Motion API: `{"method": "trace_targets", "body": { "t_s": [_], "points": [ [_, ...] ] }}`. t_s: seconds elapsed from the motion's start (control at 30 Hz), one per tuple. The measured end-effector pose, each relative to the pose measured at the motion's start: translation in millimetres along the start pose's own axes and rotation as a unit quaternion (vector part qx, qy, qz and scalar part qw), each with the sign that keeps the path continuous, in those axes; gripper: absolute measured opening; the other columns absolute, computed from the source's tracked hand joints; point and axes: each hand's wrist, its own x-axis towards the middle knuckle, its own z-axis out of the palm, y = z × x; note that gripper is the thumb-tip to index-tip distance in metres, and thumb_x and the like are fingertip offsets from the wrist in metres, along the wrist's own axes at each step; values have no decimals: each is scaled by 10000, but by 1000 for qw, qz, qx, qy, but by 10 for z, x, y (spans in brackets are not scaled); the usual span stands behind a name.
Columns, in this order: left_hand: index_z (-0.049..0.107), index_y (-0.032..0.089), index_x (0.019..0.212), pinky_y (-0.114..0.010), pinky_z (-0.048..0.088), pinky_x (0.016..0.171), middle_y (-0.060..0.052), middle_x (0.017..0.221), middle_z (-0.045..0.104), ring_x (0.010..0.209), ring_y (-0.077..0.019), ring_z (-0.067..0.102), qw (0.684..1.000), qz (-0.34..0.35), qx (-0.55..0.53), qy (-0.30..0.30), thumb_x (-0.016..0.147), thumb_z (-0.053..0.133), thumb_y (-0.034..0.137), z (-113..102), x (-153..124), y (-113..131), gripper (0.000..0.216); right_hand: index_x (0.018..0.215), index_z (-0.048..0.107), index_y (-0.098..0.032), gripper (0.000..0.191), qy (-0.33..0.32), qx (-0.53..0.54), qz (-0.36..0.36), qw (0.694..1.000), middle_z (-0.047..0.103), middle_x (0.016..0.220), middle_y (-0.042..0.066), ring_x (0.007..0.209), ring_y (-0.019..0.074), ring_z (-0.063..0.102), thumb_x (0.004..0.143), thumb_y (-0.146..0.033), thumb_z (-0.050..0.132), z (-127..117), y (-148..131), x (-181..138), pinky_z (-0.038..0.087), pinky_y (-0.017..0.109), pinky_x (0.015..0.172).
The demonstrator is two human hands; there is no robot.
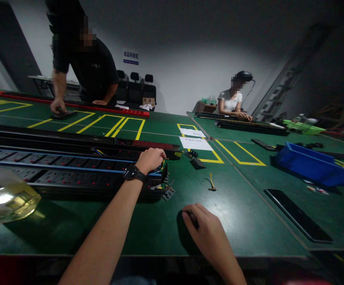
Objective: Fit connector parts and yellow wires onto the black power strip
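Note:
My left hand [150, 159], with a black watch on its wrist, lies over the right end of a long black power strip [71, 161] with a blue edge. Its fingers are curled, and what they hold at the wire ends is hidden. More strips with rows of sockets and red dots lie alongside. My right hand [204, 223] is at the front of the green table [160, 233], loosely closed. Anything within its fingers is out of sight. A small yellow-and-black wire piece [211, 184] lies beyond it. Loose grey end plates [168, 193] sit by the strip ends.
At the left stands a clear jar [8, 198] with yellowish liquid. A dark phone-like slab [298, 215] and a blue bin [311, 164] are at the right. White paper sheets [195, 143] lie within yellow tape marks. Two people work across the table.

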Motion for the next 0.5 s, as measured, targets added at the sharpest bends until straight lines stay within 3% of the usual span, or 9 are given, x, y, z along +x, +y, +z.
{"method": "trace_targets", "body": {
  "t_s": [0.4,0.5],
  "points": [
    [825,337,1140,-429,590,1022,-33,1192,817,1137,-284,754,1000,5,-4,3,937,532,174,-2,-12,0,392,949,704,-241,225,10,11,-3,1000,685,828,21,709,171,669,1073,-263,518,32,4,26,471,275,649],
    [824,335,1152,-442,588,1028,-36,1202,814,1140,-288,754,1000,6,-7,1,943,530,177,-12,-15,7,393,1017,722,-242,209,43,44,-3,998,679,839,26,680,166,647,1077,-306,532,-42,13,51,484,278,626]
  ]
}}
